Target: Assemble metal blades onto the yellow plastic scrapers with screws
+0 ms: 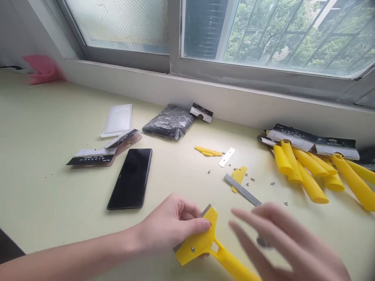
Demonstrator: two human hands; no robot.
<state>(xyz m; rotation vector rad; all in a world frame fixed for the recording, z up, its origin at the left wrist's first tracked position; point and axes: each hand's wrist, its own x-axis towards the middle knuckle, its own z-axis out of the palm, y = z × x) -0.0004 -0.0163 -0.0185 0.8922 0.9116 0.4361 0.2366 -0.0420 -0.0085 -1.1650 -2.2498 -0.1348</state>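
My left hand (175, 224) grips the head of a yellow scraper (202, 242), thumb on its face. A metal blade edge shows along the head, with one screw in the lower part and a hole near my thumb. The scraper's handle runs down to the right, its end cut off by the frame. Blurred by motion, my right hand (290, 242) hovers to the right of the scraper with fingers stretched and apart. A small dark object (263, 242) shows between those fingers; whether they touch it I cannot tell. Beyond lie a yellow clamp plate (239, 176) and a grey blade (243, 190).
Another yellow plate (208, 151), a silver blade strip (226, 157) and several tiny screws and nuts (247, 184) lie loose. Yellow scraper handles (310, 183) are piled right. At left are a phone (130, 179), cardboard packaging (93, 157) and a bagged dark bundle (169, 121).
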